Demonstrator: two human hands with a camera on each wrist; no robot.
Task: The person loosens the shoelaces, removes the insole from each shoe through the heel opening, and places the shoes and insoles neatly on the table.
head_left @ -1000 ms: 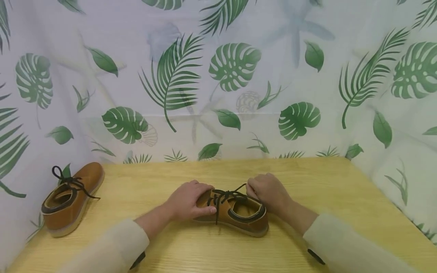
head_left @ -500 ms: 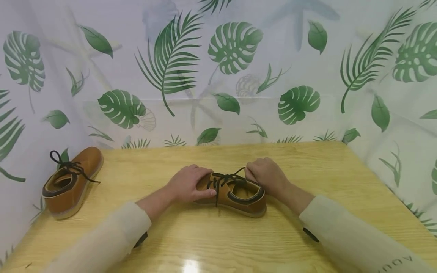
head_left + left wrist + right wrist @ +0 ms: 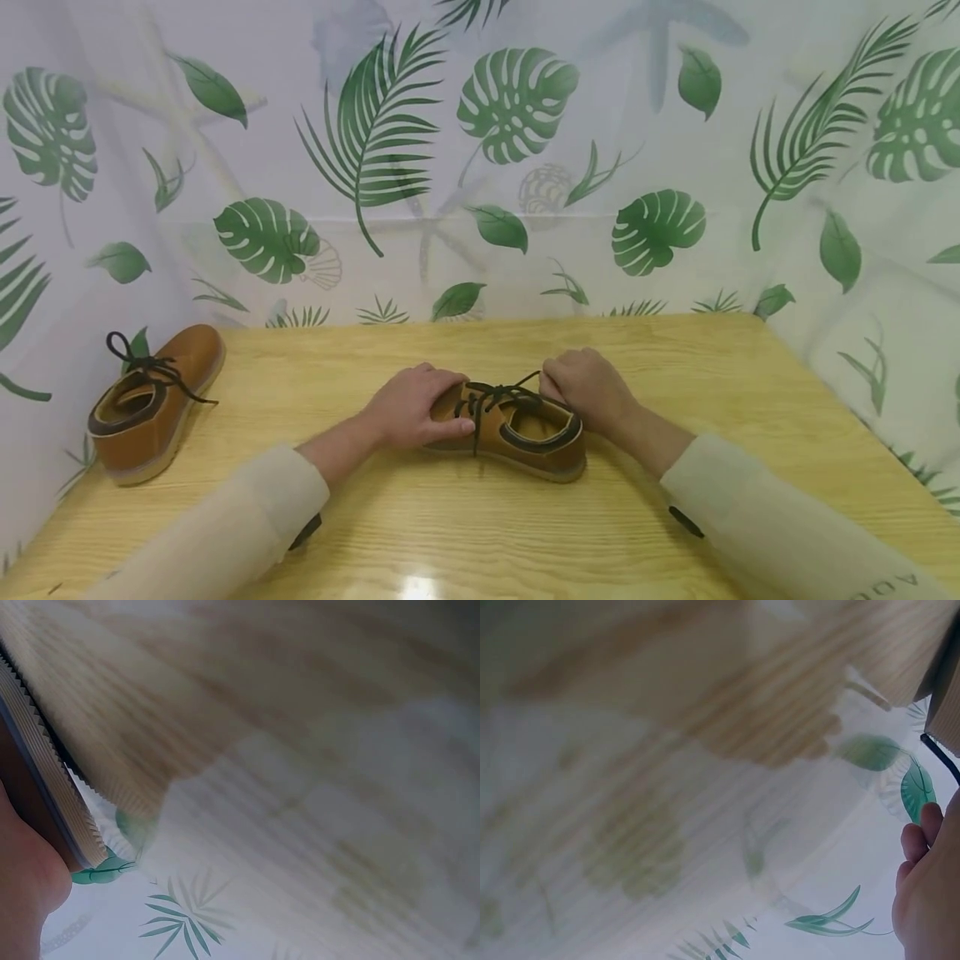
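Note:
A brown leather shoe (image 3: 491, 437) with black laces lies on its sole in the middle of the table, toe to the left. My left hand (image 3: 412, 406) grips its toe, thumb along the near side and fingers over the far side. In the left wrist view the ridged sole edge of the shoe (image 3: 64, 765) runs past the hand (image 3: 26, 877). Beside the heel, my right hand (image 3: 588, 387) has curled fingers holding one end of the black lace (image 3: 529, 377), stretched from the knot. The lace's other end hangs down the near side. Right fingertips are mostly hidden.
A second brown shoe (image 3: 161, 408), its black lace tied in a loop, stands at the table's left edge. The wood-grain table (image 3: 480, 533) meets a leaf-printed cloth (image 3: 570, 167) at the back and sides.
The head view has tilted down, so everything sits higher in the picture. Both hands keep their hold on the shoe and the lace, with hardly any movement.

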